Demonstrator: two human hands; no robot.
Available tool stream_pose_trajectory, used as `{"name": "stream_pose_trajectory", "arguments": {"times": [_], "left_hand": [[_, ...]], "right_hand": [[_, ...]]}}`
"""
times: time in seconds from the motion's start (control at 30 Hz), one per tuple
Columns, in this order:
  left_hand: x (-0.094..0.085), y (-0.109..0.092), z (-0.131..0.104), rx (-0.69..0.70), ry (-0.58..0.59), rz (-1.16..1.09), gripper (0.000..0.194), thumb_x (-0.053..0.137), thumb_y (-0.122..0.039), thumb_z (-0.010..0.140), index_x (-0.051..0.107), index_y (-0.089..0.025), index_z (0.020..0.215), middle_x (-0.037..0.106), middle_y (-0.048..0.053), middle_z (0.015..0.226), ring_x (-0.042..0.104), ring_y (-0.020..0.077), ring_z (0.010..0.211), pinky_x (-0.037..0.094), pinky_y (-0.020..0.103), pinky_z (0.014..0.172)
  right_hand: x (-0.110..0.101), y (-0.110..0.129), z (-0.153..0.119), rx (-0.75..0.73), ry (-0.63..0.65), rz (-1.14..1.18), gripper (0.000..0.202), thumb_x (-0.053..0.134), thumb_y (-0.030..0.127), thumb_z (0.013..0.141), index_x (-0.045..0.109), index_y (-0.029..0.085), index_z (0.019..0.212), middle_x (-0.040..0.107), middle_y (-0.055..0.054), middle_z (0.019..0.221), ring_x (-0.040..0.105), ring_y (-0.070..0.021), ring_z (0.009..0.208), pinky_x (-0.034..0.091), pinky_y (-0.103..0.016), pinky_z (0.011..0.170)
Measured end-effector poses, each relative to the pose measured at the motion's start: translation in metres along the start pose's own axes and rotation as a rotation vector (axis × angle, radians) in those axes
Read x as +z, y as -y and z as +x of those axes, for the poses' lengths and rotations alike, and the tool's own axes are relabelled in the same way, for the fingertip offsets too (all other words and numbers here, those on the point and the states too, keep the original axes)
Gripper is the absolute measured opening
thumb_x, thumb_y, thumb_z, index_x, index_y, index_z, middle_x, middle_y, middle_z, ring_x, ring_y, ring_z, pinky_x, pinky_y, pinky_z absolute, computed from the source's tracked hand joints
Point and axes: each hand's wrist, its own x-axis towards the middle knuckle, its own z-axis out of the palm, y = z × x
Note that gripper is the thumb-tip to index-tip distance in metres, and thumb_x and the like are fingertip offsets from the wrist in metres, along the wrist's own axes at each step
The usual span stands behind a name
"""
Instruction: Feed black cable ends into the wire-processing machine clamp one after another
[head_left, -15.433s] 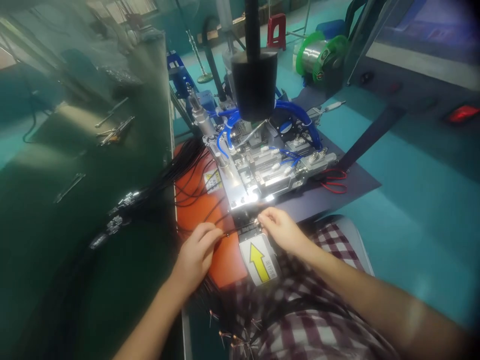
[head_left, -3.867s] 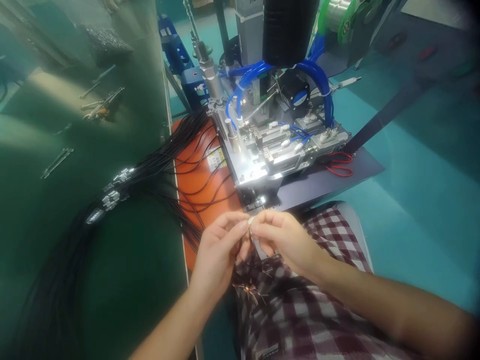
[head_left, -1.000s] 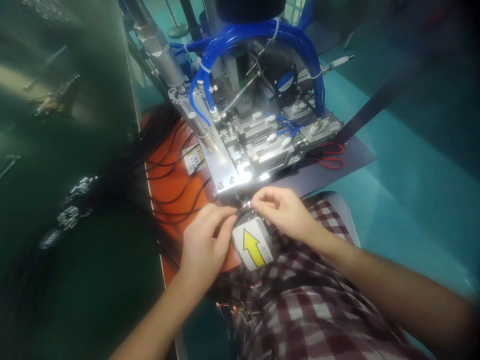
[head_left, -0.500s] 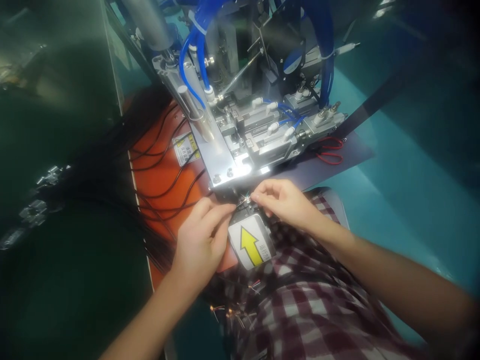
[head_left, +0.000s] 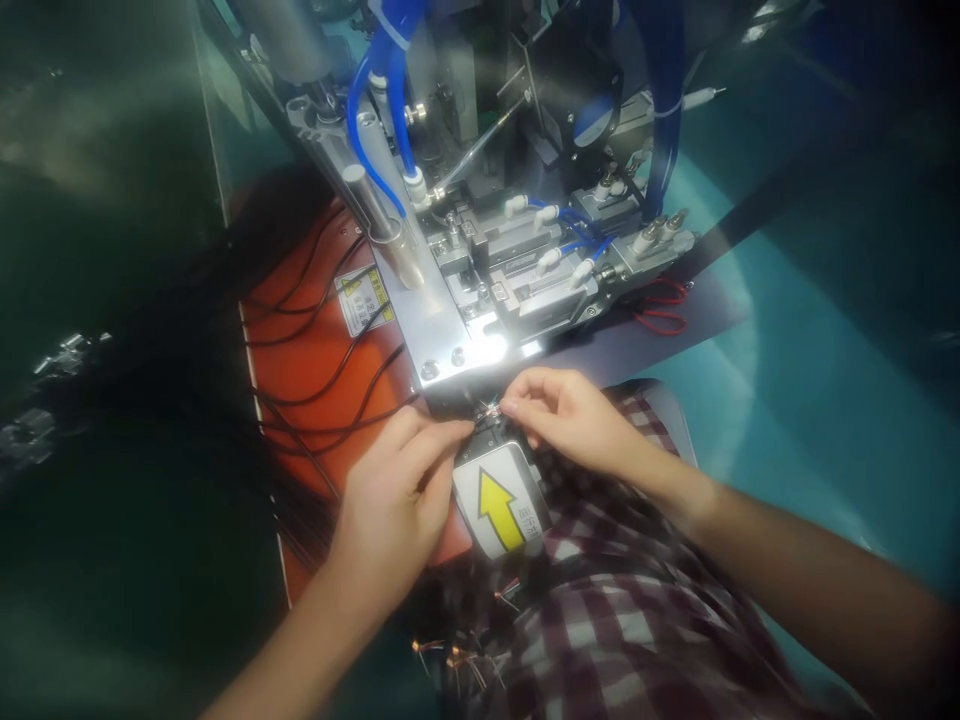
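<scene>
My left hand (head_left: 401, 495) is closed in a pinch, its fingertips on the end of a thin black cable; the fingers hide most of it. Close beside it, my right hand (head_left: 562, 410) pinches the fine wires (head_left: 491, 408) at that cable end with thumb and forefinger. These wires are tiny and blurred by glare. Both sets of fingertips meet over a small metal fixture (head_left: 491, 435) at the front of the machine (head_left: 431, 320). Just below sits a white cover with a yellow arrow (head_left: 499, 500).
Several black cables (head_left: 330, 390) trail over the orange base (head_left: 300, 365) from the left. Blue air hoses (head_left: 360, 130) and cylinders (head_left: 547, 260) rise behind the hands. Several copper wire ends (head_left: 461, 658) hang below, near the checked cloth (head_left: 622, 630). A red cord (head_left: 664, 315) lies at right.
The view has shifted slightly, so the machine and cables sit a little further left and lower. Both hands keep their pinch at the same spot by the fixture.
</scene>
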Motion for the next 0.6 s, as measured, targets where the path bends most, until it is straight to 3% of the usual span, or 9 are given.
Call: {"name": "stream_pose_trajectory", "arguments": {"times": [0.13,0.37,0.6], "left_hand": [[-0.0011,0.0003,-0.0003,0.004,-0.006,-0.003,0.024,0.055,-0.005,0.086,0.067,-0.018,0.102,0.056,-0.001,0.082,0.055,0.0065,0.075,0.044,0.016,0.066],[-0.0009,-0.0004,-0.0008,-0.013,-0.017,-0.001,0.022,0.057,-0.005,0.086,0.068,-0.018,0.099,0.055,-0.002,0.081,0.054,0.0059,0.073,0.043,0.016,0.064],[-0.0010,0.0010,0.0025,0.001,-0.024,0.008,0.021,0.057,-0.006,0.086,0.070,-0.017,0.098,0.053,-0.002,0.077,0.053,0.0062,0.070,0.043,0.016,0.061]], "right_hand": [[0.0019,-0.0038,0.0004,-0.051,-0.028,-0.006,0.014,0.057,0.026,0.086,0.057,0.015,0.077,0.056,0.004,0.064,0.055,-0.0083,0.050,0.042,-0.022,0.050],[0.0049,-0.0055,-0.0020,-0.144,-0.076,-0.114,0.014,0.054,0.023,0.089,0.056,0.016,0.077,0.054,0.005,0.059,0.054,-0.0077,0.049,0.041,-0.021,0.051],[0.0044,-0.0061,-0.0007,-0.013,0.001,0.042,0.014,0.055,0.027,0.089,0.056,0.016,0.079,0.053,0.006,0.053,0.055,-0.0100,0.050,0.042,-0.022,0.051]]}}
